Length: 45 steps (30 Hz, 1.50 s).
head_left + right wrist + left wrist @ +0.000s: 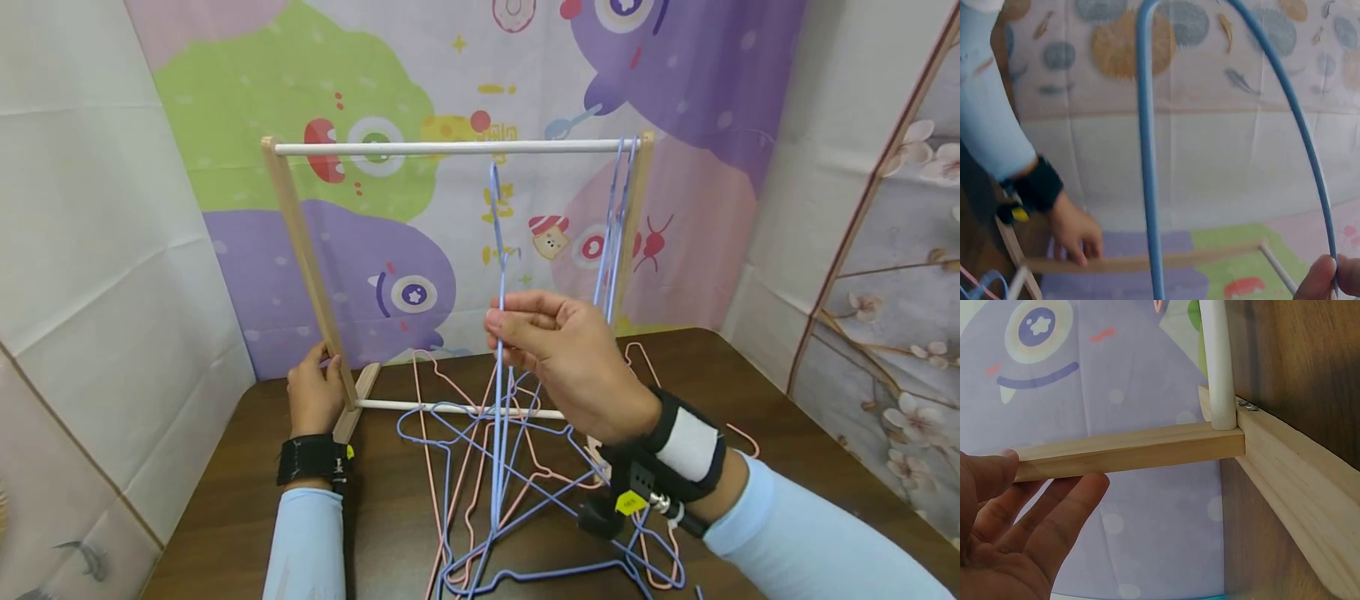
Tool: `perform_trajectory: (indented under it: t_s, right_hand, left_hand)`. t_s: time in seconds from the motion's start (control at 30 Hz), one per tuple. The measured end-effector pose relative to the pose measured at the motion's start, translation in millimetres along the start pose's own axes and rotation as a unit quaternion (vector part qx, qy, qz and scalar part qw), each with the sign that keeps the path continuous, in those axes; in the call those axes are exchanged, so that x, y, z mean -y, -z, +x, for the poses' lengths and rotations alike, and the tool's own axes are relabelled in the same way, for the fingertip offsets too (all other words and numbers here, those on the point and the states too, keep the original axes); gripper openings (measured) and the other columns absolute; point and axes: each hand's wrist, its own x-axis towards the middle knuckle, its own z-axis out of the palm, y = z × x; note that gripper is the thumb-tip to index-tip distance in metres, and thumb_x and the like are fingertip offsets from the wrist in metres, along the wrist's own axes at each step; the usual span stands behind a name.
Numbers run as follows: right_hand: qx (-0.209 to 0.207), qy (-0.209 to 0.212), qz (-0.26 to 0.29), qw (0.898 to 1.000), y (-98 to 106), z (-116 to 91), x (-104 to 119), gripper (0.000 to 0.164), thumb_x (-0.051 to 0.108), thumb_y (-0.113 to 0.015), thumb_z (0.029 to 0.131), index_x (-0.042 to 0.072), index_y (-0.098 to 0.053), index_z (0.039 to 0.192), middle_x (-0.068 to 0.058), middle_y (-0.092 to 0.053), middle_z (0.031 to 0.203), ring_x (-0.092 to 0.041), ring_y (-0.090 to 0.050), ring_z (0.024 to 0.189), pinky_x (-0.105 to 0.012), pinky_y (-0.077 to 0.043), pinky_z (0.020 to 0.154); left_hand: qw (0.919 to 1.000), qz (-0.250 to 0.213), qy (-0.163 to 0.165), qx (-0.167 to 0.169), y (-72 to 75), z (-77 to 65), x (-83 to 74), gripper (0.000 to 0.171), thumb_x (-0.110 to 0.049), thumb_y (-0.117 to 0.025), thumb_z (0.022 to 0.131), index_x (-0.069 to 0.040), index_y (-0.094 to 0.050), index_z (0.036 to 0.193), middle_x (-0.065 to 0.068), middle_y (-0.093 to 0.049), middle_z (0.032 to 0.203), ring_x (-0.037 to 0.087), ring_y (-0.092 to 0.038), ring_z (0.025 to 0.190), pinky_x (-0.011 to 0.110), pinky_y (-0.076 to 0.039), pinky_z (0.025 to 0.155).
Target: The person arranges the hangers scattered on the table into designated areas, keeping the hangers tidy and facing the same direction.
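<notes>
While the left hand [315,398] pinches the post [301,242] at eight o'clock, the right hand's [581,358] fingers [543,302] clasp a blue hanger [499,383] at centre; hanging seems the step, next calling for a lift over the white bar [450,148] at twelve.

Head cam: above the near side of the brown table [225,517], facing forward and down; widest view, whole hanger rack [412,149] at mid-range, cartoon backdrop [480,75] behind. Left wrist: just behind left hand [1029,544], rolled sideways, close on the left post [1141,449] and its foot [1300,472]. Right wrist: also rolled, blue hanger [1148,150] very near lens, facing across toward left hand and side curtain [1104,150]. All three share left hand and left post; head and right wrist share blue hanger.
</notes>
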Motion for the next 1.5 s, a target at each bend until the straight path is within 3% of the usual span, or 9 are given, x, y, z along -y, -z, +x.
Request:
perform_trajectory:
  t_s: [0.3, 0.6, 0.9, 1.07, 1.27, 1.5]
  right_hand:
    - [-0.106, 0.065, -0.061, 0.99, 27, 24, 11, 0.028, 0.014, -0.066, 0.101, 0.005, -0.064, 0.128, 0.002, -0.072, 0.087, -0.011, -0.067, 0.073, -0.022, -0.056, 0.064]
    - [-0.179, 0.057, -0.074, 0.979, 51, 41, 11, 0.026, 0.021, -0.068, 0.1, 0.008, -0.064, 0.122, 0.005, -0.071, 0.081, -0.006, -0.064, 0.063, -0.016, -0.048, 0.052]
    - [-0.182, 0.07, -0.08, 0.977, 51, 44, 22, 0.033, 0.021, -0.069, 0.1, 0.004, -0.065, 0.127, 0.003, -0.072, 0.084, -0.007, -0.066, 0.065, -0.015, -0.045, 0.049]
    - [-0.191, 0.073, -0.089, 0.975, 54, 49, 25, 0.026, 0.02, -0.069, 0.1, 0.008, -0.068, 0.122, 0.002, -0.072, 0.084, -0.007, -0.066, 0.064, -0.015, -0.043, 0.047]
    - [-0.202, 0.062, -0.092, 0.973, 63, 52, 26, 0.015, 0.018, -0.067, 0.101, 0.012, -0.068, 0.114, 0.005, -0.072, 0.079, -0.006, -0.064, 0.061, -0.014, -0.036, 0.044]
    - [-0.2, 0.03, -0.138, 0.97, 73, 50, 27, 0.014, 0.022, -0.068, 0.101, 0.01, -0.07, 0.106, 0.008, -0.071, 0.079, -0.005, -0.064, 0.065, -0.017, -0.033, 0.046]
  left_hand:
    - [1.0, 0.006, -0.002, -0.006, -0.6, -2.0, 0.1, 0.034, -0.01, -0.059, 0.104, 0.0, -0.062, 0.137, 0.023, -0.068, 0.128, 0.045, -0.07, 0.104, 0.06, -0.056, 0.087]
    - [0.9998, 0.016, -0.003, -0.013, -1.1, -1.5, 0.6, 0.033, -0.011, -0.059, 0.104, 0.0, -0.063, 0.136, 0.022, -0.068, 0.127, 0.045, -0.07, 0.105, 0.061, -0.053, 0.091]
    - [0.9994, 0.024, -0.015, -0.019, -2.4, -2.0, 1.4, 0.033, -0.011, -0.06, 0.104, 0.001, -0.063, 0.134, 0.023, -0.069, 0.125, 0.048, -0.068, 0.107, 0.064, -0.05, 0.095]
    - [0.9995, 0.018, -0.017, -0.02, -1.4, -2.7, 0.4, 0.033, -0.011, -0.059, 0.104, 0.001, -0.063, 0.135, 0.023, -0.069, 0.125, 0.048, -0.068, 0.107, 0.063, -0.051, 0.094]
    - [0.9996, 0.013, -0.013, -0.019, 0.3, -5.1, -2.8, 0.033, -0.011, -0.059, 0.104, 0.0, -0.063, 0.135, 0.023, -0.069, 0.126, 0.047, -0.069, 0.104, 0.062, -0.053, 0.091]
    - [0.9993, 0.012, -0.024, -0.026, -0.2, -5.2, -4.5, 0.033, -0.009, -0.06, 0.103, 0.001, -0.064, 0.134, 0.023, -0.069, 0.124, 0.049, -0.068, 0.107, 0.064, -0.05, 0.094]
